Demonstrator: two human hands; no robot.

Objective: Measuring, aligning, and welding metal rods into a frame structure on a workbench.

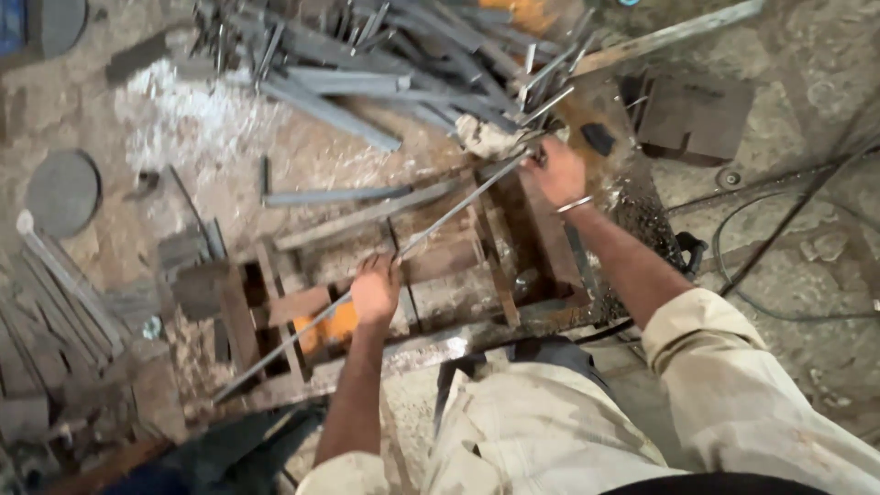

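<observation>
— Gripping that long thin grey metal rod (431, 225), are you?

— Yes: your left hand (376, 291) is closed round its middle, and your right hand (555, 171) is closed round its upper end, beside the pile of grey metal strips (367, 64).

— Where does the rod lie?

— Slanting across the rusty welded metal frame (513, 275); its lower end overhangs the frame's near-left edge. Open dusty floor (807, 275) lies right of your right arm.

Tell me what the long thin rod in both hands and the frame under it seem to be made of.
The rod looks like bare steel: grey, slim, with a dull shine. The frame under it seems rusty iron or steel: brown, rough, flat bars joined at corners. The blur leaves it uncertain.
</observation>
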